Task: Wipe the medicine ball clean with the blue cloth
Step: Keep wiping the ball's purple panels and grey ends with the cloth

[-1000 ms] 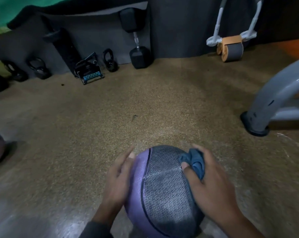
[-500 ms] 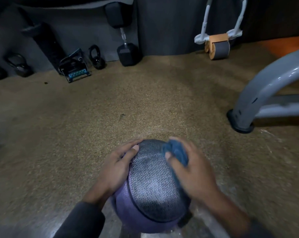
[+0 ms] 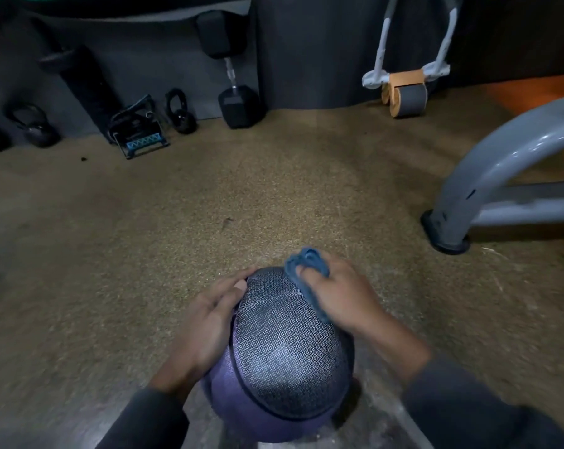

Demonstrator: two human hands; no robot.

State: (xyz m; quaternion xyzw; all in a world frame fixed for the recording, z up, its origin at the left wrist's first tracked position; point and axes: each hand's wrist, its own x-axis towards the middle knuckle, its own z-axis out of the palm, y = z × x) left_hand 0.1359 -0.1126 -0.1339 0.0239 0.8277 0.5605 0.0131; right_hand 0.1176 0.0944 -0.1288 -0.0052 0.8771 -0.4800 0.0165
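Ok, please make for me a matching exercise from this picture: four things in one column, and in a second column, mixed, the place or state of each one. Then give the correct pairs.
Things
1. round purple and grey textured medicine ball
2. crumpled blue cloth
3. black hexagonal dumbbell
4. orange and grey ab roller with white handles

Places or states
A. stands on end against the dark wall
B. gripped by the right hand on the ball's far side
C. on the floor at the far right, by the wall
D. steadied by the left hand

Pairs: 1-D, 2-B, 3-A, 4-C
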